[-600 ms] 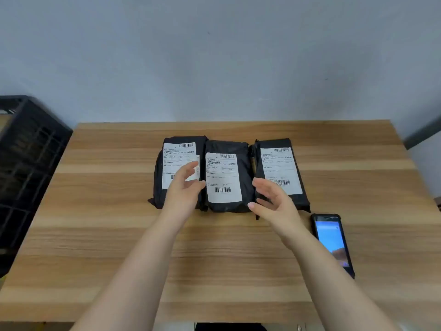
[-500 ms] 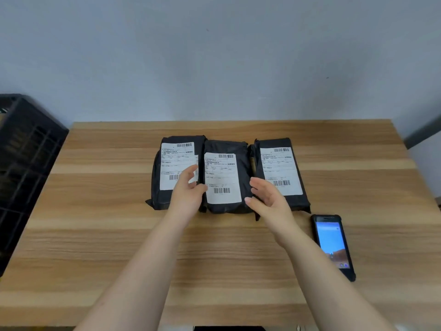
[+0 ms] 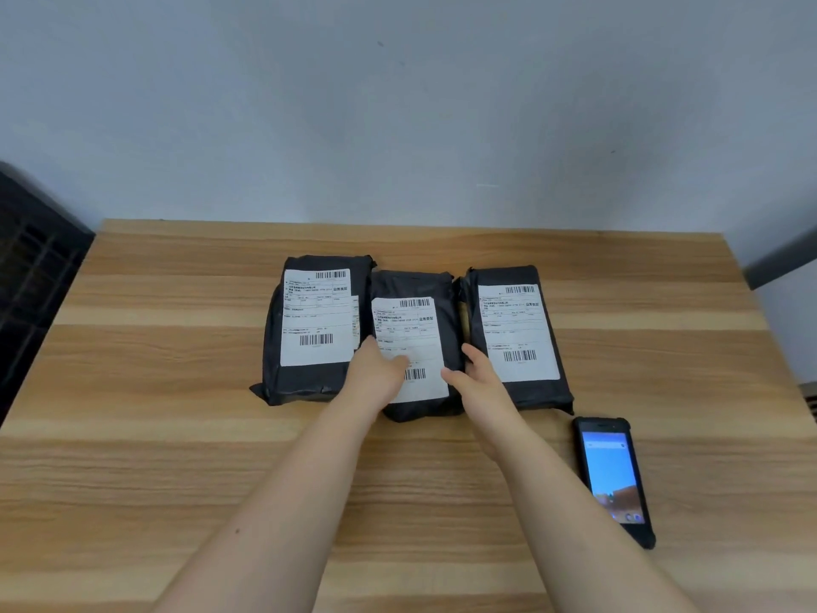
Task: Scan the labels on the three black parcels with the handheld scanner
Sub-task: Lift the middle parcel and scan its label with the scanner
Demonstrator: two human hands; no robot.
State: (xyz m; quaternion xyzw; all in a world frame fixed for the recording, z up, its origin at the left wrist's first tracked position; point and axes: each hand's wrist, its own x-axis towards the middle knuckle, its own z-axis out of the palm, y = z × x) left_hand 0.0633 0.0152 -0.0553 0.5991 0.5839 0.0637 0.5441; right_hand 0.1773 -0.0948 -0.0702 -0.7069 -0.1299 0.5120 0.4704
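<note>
Both hands were on the middle parcel point(image 3: 413, 342) at the centre of the frame. I saw the left hand point(image 3: 376, 376) lying loose and unclenched across the lower left part of its white label point(image 3: 409, 347), thumb stretched over the paper, gripping nothing. The right hand point(image 3: 475, 376) pressed flat and unclenched against the parcel's lower right edge, fingers extended, also gripping nothing. The middle parcel sat a little lower in the frame than its neighbours, its sides touching or overlapping them. The left parcel point(image 3: 309, 329) lay just beside it to the left, its label facing up with barcodes showing. The right parcel point(image 3: 515, 338) lay just to the right, slightly tilted, label up as well. All three rested on the wooden table point(image 3: 154, 435). The handheld scanner point(image 3: 612, 477) lay flat on the table at the lower right of the frame, near the right forearm but apart from the parcels, screen lit blue. A dark crate point(image 3: 31, 276) stood at the left edge of the frame, beside the table.
</note>
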